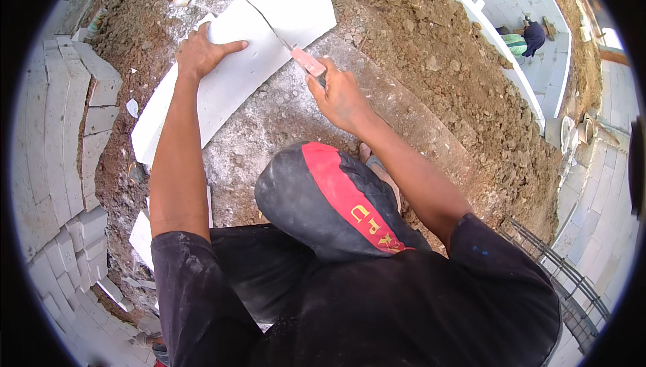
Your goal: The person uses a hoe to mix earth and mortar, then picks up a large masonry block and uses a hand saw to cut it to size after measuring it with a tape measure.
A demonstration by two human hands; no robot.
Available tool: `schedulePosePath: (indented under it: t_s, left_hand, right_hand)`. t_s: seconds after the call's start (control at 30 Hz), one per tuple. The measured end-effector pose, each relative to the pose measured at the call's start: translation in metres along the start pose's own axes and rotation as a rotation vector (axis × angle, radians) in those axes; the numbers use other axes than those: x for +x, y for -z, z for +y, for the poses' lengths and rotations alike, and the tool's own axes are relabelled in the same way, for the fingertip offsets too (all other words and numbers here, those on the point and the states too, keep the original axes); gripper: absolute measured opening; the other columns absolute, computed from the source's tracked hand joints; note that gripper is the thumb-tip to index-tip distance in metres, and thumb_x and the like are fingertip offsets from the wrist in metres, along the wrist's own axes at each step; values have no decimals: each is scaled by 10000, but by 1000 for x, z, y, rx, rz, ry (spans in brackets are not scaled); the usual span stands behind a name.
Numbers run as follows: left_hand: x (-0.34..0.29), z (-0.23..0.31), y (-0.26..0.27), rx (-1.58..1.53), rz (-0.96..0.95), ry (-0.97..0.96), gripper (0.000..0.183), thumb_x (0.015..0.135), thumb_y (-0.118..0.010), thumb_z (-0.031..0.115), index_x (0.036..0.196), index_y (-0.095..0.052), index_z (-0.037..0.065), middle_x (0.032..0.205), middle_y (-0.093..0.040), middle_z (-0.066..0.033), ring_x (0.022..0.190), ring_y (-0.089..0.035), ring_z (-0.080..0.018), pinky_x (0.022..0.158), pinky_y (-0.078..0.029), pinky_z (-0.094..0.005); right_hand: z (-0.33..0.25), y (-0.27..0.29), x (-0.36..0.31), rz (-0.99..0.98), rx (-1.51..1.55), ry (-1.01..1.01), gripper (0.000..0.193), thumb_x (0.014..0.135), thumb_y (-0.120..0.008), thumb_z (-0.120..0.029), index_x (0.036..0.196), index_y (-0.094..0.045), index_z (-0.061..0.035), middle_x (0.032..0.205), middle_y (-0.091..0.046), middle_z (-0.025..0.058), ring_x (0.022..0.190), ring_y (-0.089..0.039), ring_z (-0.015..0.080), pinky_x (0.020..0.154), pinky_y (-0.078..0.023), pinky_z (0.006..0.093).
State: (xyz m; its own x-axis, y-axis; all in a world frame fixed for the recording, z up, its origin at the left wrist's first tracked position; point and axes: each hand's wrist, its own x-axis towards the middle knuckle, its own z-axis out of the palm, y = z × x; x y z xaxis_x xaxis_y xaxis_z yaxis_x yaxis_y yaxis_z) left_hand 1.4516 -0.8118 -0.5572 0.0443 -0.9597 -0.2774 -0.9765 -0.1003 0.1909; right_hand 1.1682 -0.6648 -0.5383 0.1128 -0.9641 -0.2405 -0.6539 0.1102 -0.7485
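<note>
A long white block (232, 84), like lightweight aerated concrete, lies slantwise on a dusty board in front of me. My left hand (200, 54) grips its left edge, thumb stretched over the top face and fingers bent at the side. A hand saw (269, 24) with a thin dark blade and a pinkish-red handle (308, 61) crosses the block near its far half. My right hand (338, 96) is closed round that handle, just off the block's near right edge. How deep the blade sits in the block cannot be made out.
My knee in dark trousers with a red stripe (336, 178) is bent just below the block. Heaped brown soil (444, 51) rises at the right. Stacked pale blocks (60, 118) stand at the left. Beyond a low white wall (498, 37), another person (531, 39) crouches. Rebar (565, 266) lies lower right.
</note>
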Motion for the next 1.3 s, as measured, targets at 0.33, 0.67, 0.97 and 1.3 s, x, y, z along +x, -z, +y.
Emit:
schedulePosePath:
  t_s: [0.33,0.67,0.97,1.3]
  left_hand:
    - [4,7,-1,20,68,7,1303,526,-766,848,1521,-464,63,1426,-576,-233,1352,-533,-400,1126,-395,-590]
    - [-37,19,-3,130,185,19,1261,560,-792,826,1507,-474,57,1440,-540,-227,1374,-470,-413,1144,-347,-573]
    - [-79,33,-14,160,194,3,1174,603,-875,635,1497,-425,22,1378,-522,-207,1311,-472,-397,1147,-334,-535]
    - [-73,61,-22,1,204,-78,1101,559,-922,435,1426,-433,-34,1294,-505,-186,1255,-460,-366,1091,-336,-541]
  right_hand:
    - [16,12,-25,-66,75,-110,367,993,-618,-202,1266,-564,36,1025,-672,313,916,-706,441,773,-543,492]
    - [73,17,-145,39,134,91,415,989,-604,-155,1363,-522,4,955,-693,283,831,-691,471,725,-538,503]
    - [97,-43,-48,120,187,267,519,938,-657,-193,1419,-530,-48,995,-704,272,917,-686,459,764,-528,551]
    - [128,-35,-50,169,188,256,511,938,-667,-211,1407,-551,-45,944,-702,256,818,-689,450,709,-554,506]
